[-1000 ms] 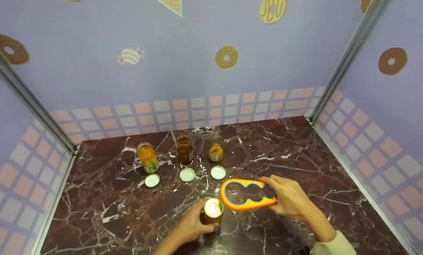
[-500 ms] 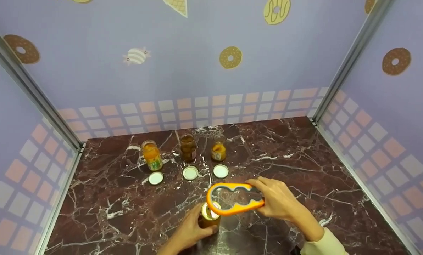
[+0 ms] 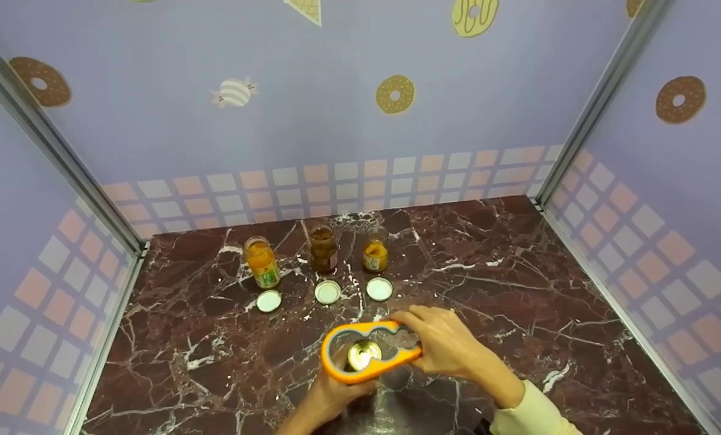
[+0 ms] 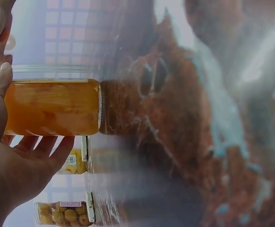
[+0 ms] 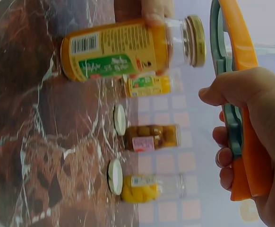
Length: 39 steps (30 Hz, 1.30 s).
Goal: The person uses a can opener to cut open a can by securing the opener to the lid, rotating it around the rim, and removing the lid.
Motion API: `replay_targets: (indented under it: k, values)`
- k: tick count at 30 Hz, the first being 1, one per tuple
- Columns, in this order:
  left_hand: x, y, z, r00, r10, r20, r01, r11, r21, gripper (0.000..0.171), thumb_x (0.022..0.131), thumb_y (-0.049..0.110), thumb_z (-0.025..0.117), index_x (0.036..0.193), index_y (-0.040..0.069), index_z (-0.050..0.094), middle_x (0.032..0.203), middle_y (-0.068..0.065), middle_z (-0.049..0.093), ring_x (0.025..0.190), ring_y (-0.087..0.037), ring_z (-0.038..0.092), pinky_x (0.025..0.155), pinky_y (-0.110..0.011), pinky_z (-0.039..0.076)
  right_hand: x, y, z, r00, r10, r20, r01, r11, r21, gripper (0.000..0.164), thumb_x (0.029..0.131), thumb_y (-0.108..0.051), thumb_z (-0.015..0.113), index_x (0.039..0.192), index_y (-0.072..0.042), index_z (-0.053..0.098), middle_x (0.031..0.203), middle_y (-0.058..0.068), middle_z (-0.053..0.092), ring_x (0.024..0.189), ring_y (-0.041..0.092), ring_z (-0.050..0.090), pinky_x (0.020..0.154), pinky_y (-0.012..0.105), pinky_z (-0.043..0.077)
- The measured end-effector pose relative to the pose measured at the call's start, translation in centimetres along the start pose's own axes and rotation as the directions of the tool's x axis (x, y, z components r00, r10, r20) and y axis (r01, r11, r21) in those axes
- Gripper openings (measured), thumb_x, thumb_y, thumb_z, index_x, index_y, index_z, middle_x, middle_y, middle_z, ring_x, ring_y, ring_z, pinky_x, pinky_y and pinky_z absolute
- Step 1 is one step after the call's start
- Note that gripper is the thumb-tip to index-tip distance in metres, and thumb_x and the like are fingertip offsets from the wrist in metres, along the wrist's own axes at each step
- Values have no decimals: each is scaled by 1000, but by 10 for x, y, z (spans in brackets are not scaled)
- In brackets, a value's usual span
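My left hand (image 4: 24, 165) is wrapped around a glass jar (image 5: 123, 49) of orange fruit, which stands upright on the table near me. A gold lid (image 3: 365, 355) caps this jar. My right hand (image 3: 448, 341) grips the handle end of an orange and grey jar opener (image 3: 343, 376). Seen from the head, the opener's wide loop surrounds the lid; in the right wrist view it sits just above the lid, apart from it. The opener hides part of my left hand in the head view.
Behind stand three uncapped jars: one of orange fruit (image 3: 262, 263), one of brown-green fruit (image 3: 324, 251) and one of yellow fruit (image 3: 375, 254). Three loose lids (image 3: 327, 292) lie in front of them on the dark marble table (image 3: 493, 302). Patterned walls (image 3: 312, 133) enclose the table.
My right hand has carried the jar opener leftward, so its loop moved from the lid's right side to over the lid. My left hand keeps hold of the jar.
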State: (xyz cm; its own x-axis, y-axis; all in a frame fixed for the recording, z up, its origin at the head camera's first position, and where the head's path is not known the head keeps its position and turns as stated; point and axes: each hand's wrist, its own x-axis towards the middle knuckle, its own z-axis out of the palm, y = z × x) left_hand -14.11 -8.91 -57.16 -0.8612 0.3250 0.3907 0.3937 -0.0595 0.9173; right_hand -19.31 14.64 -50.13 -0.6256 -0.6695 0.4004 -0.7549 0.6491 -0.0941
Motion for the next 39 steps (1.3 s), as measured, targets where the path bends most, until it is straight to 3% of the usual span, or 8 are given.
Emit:
replay_targets:
  k: [3,6,8,15,18,25,35,39]
  values:
    - [3,8,2,993,112,20,-112,993,-21,73,72,0,77,133,-7,38,126,-24,49,114,-29,51,99,-34,40,3,-5,3,1000,-18,15,18,1000,-4,73,57,-41,76,124,-22,54,105,-1,60,93,20,59,82,39,49]
    - [0,15,2,989,146,-36,-132,955,264,71,67,10,83,125,-8,46,115,-17,57,104,-21,56,90,-28,45,6,-9,6,999,-31,18,31,999,-8,74,55,-35,79,123,-22,55,104,-1,59,93,21,59,83,41,48]
    - [-2,18,1,992,114,-55,-90,939,331,70,66,10,83,123,-9,47,113,-15,58,102,-20,57,88,-29,47,8,-11,8,999,-44,17,44,999,-8,74,54,-32,80,122,-22,54,99,-2,56,87,19,58,80,40,49]
    - [-4,20,1,997,-70,-34,76,977,199,70,72,13,80,130,-6,45,120,-12,56,107,-16,55,92,-28,45,12,-18,15,996,-85,-3,85,996,-6,67,55,-33,79,117,-22,56,93,-6,53,82,15,55,77,35,49]
    - [-2,19,1,996,-83,-30,87,976,201,71,72,15,80,131,-4,45,122,-11,56,110,-16,54,93,-30,44,13,-18,16,997,-79,3,79,997,-7,66,55,-33,79,116,-22,57,92,-7,53,82,14,55,74,33,49]
    - [-6,-13,-2,989,-139,-47,147,933,329,79,71,42,78,134,6,45,123,-3,56,109,-15,54,93,-30,44,16,-19,16,996,-93,16,94,996,-14,64,57,-31,79,116,-21,58,92,-7,54,82,14,54,72,34,49]
    - [-2,12,1,993,-105,-48,115,949,294,76,73,25,80,133,-2,43,127,-11,53,115,-21,51,97,-32,41,16,-20,17,994,-92,65,97,992,-84,68,56,-31,78,119,-21,55,90,-4,53,76,16,52,64,33,47]
    - [-4,5,-1,992,-122,-43,129,943,308,75,73,32,79,132,1,44,125,-9,54,113,-19,52,93,-32,44,16,-24,18,987,-98,128,118,980,-161,73,54,-31,80,119,-19,50,92,0,54,79,21,54,66,36,49]
